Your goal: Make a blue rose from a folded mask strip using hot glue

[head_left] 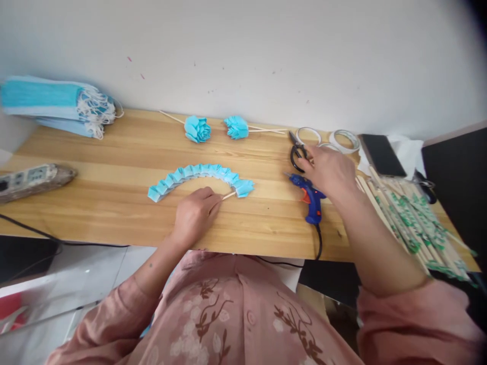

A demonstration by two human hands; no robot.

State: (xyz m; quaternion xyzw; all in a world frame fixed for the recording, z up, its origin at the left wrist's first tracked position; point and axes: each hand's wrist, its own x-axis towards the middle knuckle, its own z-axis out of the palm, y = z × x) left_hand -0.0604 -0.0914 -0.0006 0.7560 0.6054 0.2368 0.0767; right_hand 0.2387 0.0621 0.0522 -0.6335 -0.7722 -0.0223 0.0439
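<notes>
My left hand [196,213] is closed in a pinch on a thin wooden stick [229,195] whose tip meets the right end of a curved strip of folded blue paper [200,175] lying on the wooden table [114,187]. My right hand [329,170] rests over a blue glue gun [310,197] and touches the black scissors [298,152]; its fingers curl down, and I cannot make out a grip on either. Two finished blue paper flowers on sticks [198,128] [236,126] lie further back.
A stack of blue face masks [57,104] sits at the back left. A power strip [32,181] lies at the left edge. Tape rolls [344,139], a black phone [382,154] and several wrapped chopsticks [413,223] fill the right side. The glue gun's cord hangs off the front edge.
</notes>
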